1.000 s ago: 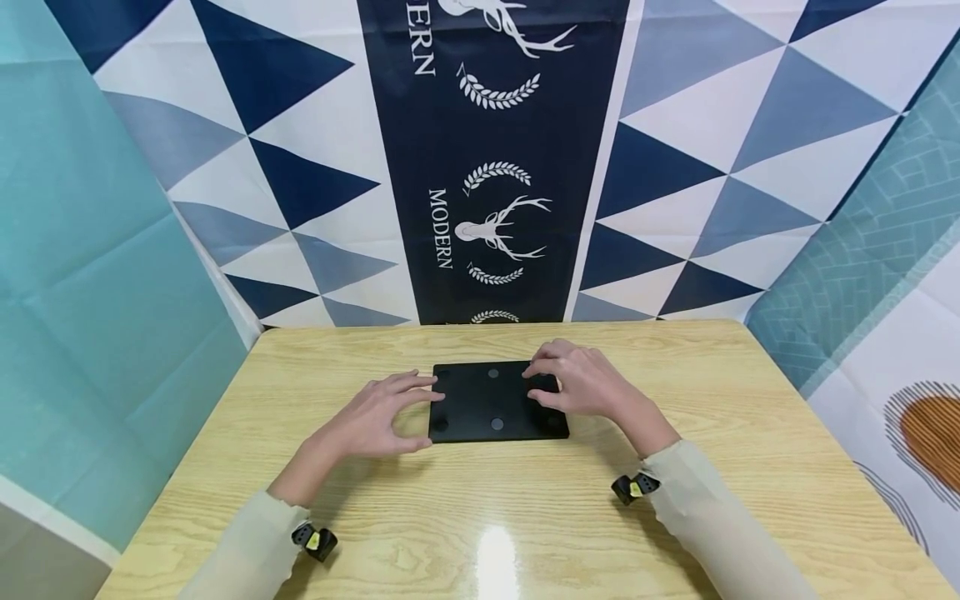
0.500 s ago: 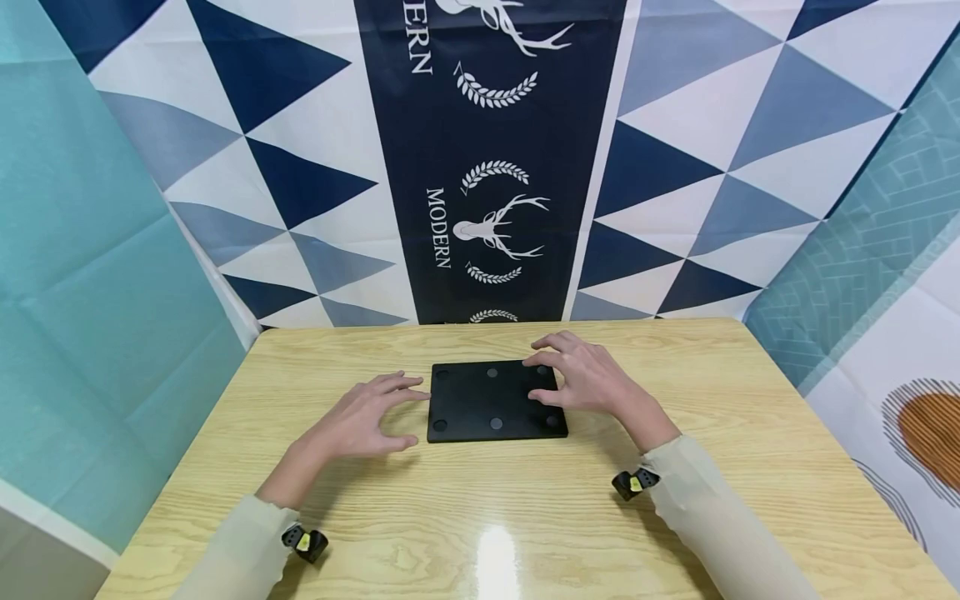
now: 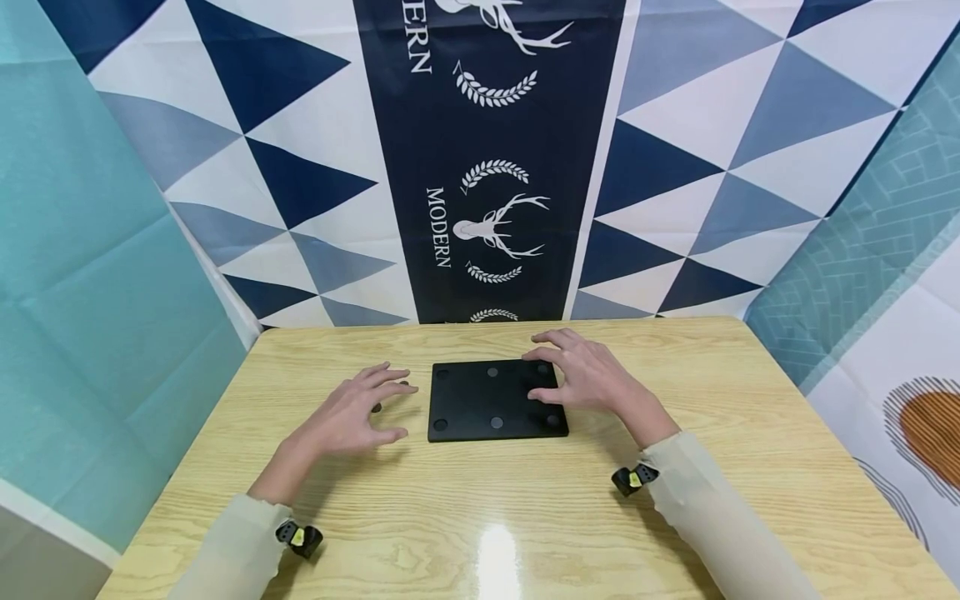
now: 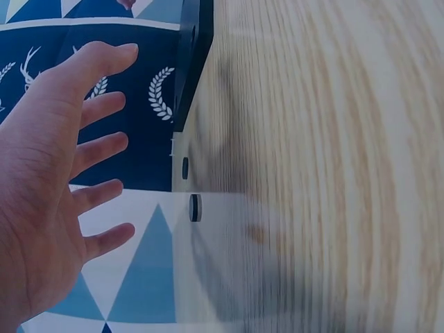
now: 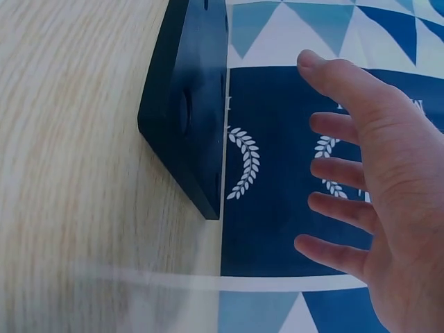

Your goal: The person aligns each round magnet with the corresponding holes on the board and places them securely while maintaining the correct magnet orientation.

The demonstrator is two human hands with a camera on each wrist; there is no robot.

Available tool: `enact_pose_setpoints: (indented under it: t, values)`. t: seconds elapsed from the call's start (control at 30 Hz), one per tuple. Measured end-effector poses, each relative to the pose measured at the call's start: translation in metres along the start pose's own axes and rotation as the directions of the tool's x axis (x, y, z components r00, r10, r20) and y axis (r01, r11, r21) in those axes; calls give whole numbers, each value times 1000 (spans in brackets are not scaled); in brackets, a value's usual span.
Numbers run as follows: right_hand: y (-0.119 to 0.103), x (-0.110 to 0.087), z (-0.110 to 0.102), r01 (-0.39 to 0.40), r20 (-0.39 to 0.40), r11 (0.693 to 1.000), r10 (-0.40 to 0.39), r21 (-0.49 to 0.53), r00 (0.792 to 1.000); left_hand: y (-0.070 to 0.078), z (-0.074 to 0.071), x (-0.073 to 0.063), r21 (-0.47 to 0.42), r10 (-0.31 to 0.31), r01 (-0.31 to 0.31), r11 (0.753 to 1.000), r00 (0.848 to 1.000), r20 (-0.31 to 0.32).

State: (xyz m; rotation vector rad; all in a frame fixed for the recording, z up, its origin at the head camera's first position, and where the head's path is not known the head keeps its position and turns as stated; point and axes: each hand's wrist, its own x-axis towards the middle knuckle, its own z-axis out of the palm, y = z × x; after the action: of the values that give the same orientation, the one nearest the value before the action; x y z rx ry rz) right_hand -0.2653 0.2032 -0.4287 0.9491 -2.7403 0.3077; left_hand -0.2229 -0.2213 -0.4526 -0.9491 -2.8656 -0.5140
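A flat black rectangular board [image 3: 480, 400] with several round marks on its top lies near the middle of the table. My left hand [image 3: 337, 417] is raised left of it, fingers spread and holding nothing. Two small dark discs rest on the table by that hand: one disc [image 3: 377, 407] shows behind the palm, and the other is partly covered by fingers. The left wrist view shows the near disc [image 4: 195, 207] and the far disc [image 4: 185, 168] apart from the board. Above the board's right end hovers my right hand [image 3: 588, 375], fingers loosely bent around nothing; the right wrist view shows a gap.
The light wooden table [image 3: 480, 492] ends at a back edge against a patterned cloth [image 3: 495, 167]. Teal cloth [image 3: 112, 292] hangs at the left side, and another printed cloth [image 3: 885, 333] at the right. Small black cameras are strapped to both wrists.
My left hand has drawn away from the board's left edge toward the left. Two small discs now show beside it. My right hand has stayed almost in place.
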Motion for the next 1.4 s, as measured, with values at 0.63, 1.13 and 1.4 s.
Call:
enact_pose_setpoints:
  t: [0.63, 1.13, 1.4]
  values:
    - [5, 4, 7, -66, 126, 998, 65, 3, 990, -14, 2, 1, 11, -70, 71, 997, 997, -11]
    - [9, 2, 18, -93, 184, 996, 89, 12, 979, -25, 6, -4, 8, -133, 133, 991, 991, -17]
    - [10, 0, 22, -114, 239, 993, 106, 18, 965, -28, 9, -5, -8, -144, 144, 990, 990, -1]
